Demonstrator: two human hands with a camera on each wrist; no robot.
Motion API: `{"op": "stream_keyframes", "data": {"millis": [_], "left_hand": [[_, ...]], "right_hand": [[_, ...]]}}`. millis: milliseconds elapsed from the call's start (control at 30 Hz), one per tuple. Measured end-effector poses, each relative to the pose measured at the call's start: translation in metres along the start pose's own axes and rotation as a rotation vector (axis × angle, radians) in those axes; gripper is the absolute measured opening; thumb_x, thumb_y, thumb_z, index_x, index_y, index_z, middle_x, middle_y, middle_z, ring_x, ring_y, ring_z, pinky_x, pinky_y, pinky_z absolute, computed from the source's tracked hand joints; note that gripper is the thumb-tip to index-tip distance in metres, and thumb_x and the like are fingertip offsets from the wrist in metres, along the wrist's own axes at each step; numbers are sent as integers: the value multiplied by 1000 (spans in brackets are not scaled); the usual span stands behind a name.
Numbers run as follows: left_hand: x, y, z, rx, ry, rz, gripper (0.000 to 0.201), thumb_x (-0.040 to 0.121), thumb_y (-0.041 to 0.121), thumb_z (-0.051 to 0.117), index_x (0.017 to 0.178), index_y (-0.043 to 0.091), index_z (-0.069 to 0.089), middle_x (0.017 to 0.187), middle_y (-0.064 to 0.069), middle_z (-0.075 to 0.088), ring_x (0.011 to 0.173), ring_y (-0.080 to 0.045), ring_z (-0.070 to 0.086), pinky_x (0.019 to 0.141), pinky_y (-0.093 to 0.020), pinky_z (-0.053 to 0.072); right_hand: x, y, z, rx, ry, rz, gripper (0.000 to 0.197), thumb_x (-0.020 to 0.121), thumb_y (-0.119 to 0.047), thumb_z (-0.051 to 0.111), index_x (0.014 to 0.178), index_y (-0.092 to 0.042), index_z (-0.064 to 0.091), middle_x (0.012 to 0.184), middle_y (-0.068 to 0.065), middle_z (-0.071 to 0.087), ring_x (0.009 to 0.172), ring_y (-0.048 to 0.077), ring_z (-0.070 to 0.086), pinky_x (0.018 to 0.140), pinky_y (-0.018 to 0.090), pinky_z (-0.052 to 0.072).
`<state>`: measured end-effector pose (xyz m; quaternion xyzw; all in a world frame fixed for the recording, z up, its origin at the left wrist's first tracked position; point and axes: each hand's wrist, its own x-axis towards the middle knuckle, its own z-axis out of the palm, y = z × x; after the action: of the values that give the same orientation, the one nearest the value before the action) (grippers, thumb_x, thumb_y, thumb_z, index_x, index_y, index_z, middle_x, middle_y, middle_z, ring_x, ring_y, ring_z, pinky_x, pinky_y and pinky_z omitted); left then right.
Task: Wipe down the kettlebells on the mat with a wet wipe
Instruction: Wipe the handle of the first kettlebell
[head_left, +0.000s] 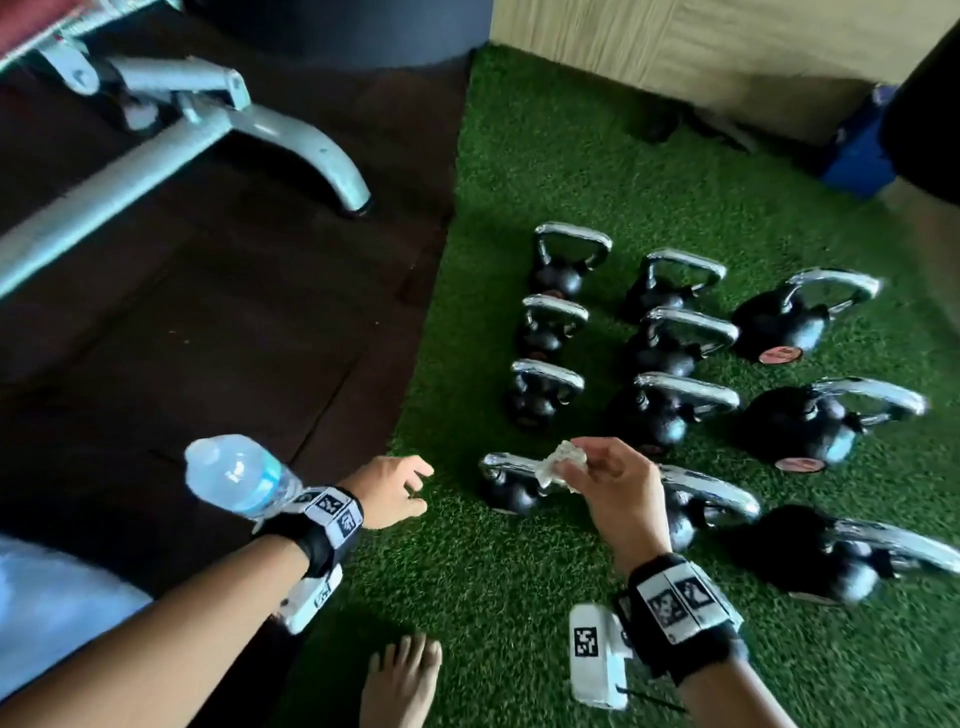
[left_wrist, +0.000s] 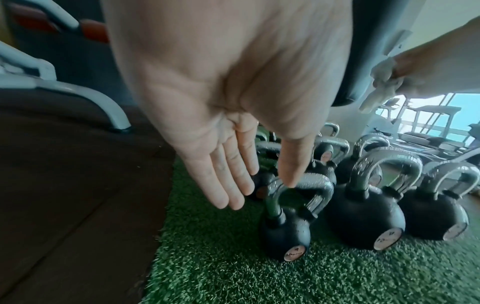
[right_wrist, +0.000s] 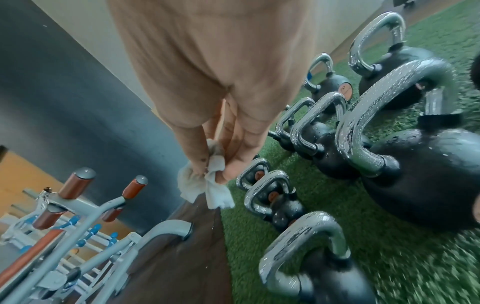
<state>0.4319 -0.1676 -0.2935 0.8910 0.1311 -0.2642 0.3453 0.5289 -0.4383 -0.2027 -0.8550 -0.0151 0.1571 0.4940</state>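
Several black kettlebells with chrome handles stand in rows on the green turf mat (head_left: 519, 156). The nearest small kettlebell (head_left: 506, 486) (left_wrist: 285, 234) stands at the front left of the group. My right hand (head_left: 613, 483) (right_wrist: 221, 164) hovers above it and pinches a crumpled white wet wipe (head_left: 563, 462) (right_wrist: 207, 187) (left_wrist: 381, 82) between thumb and fingers. My left hand (head_left: 395, 488) (left_wrist: 233, 181) hangs open just left of that kettlebell, fingers straight, holding nothing. The chrome handles (right_wrist: 363, 123) carry water droplets.
A plastic water bottle (head_left: 239, 475) lies on the dark rubber floor (head_left: 208, 338) beside my left wrist. A grey bench frame (head_left: 208, 124) stands at the back left. My bare foot (head_left: 400, 680) rests at the turf's near edge. A wooden wall (head_left: 701, 47) bounds the mat.
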Motion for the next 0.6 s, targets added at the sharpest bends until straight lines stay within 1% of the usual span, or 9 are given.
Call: {"op": "stream_keyframes", "data": {"millis": [100, 167, 233, 300, 367, 433, 500, 533, 600], "left_hand": [[70, -14, 34, -11, -65, 9, 70, 86, 42, 76, 145, 24, 44, 137, 2, 61, 112, -14, 65, 98, -33, 51], [109, -25, 58, -49, -60, 20, 85, 80, 48, 80, 150, 25, 38, 143, 3, 56, 118, -16, 62, 100, -34, 51], [139, -33, 82, -91, -26, 34, 95, 74, 52, 83, 152, 27, 34, 147, 5, 53, 122, -15, 60, 97, -29, 50], [164, -37, 105, -101, 41, 49, 101, 68, 59, 85, 151, 30, 34, 147, 9, 51, 123, -13, 59, 96, -26, 47], [182, -39, 123, -86, 121, 80, 105, 62, 70, 82, 148, 31, 38, 143, 12, 52, 126, -13, 56, 100, -24, 44], [193, -39, 134, -147, 191, 158, 92, 54, 78, 79, 135, 47, 49, 127, 27, 61, 119, -1, 58, 95, -13, 46], [198, -36, 142, -221, 232, 225, 67, 49, 79, 79, 109, 63, 54, 104, 41, 64, 102, 18, 59, 81, 0, 42], [201, -34, 145, -243, 239, 246, 58, 49, 78, 81, 100, 66, 57, 99, 43, 64, 97, 22, 58, 79, 1, 43], [206, -29, 154, -283, 248, 284, 50, 51, 71, 85, 95, 62, 63, 97, 39, 69, 95, 19, 62, 85, -6, 49]], "right_hand": [[35, 46, 7, -10, -16, -59, 27, 72, -21, 87, 95, -33, 77, 83, -18, 77, 70, -6, 71, 56, 6, 49], [54, 71, 12, -23, -28, -108, 30, 74, -21, 85, 100, -35, 77, 88, -15, 77, 75, -3, 72, 63, 9, 51], [68, 89, 17, -69, -22, -172, 35, 75, -22, 84, 106, -36, 74, 91, -13, 76, 76, -1, 72, 68, 15, 55], [78, 104, 24, -102, -3, -253, 37, 75, -20, 83, 106, -33, 69, 87, -13, 74, 70, -3, 70, 61, 13, 53], [84, 115, 31, -150, 20, -318, 31, 74, -18, 83, 97, -31, 67, 83, -14, 73, 67, -4, 67, 57, 7, 48], [87, 123, 38, -224, 40, -345, 24, 73, -19, 82, 90, -32, 71, 82, -16, 71, 69, -4, 65, 58, 4, 46], [87, 128, 45, -257, 72, -388, 24, 74, -18, 81, 92, -33, 75, 86, -15, 68, 74, -4, 63, 64, 4, 45], [88, 130, 48, -257, 100, -414, 25, 74, -17, 81, 94, -32, 77, 88, -15, 67, 76, -4, 62, 66, 3, 44], [89, 132, 57, -252, 144, -459, 27, 75, -15, 80, 98, -29, 78, 91, -16, 64, 77, -5, 61, 67, 2, 43]]}}
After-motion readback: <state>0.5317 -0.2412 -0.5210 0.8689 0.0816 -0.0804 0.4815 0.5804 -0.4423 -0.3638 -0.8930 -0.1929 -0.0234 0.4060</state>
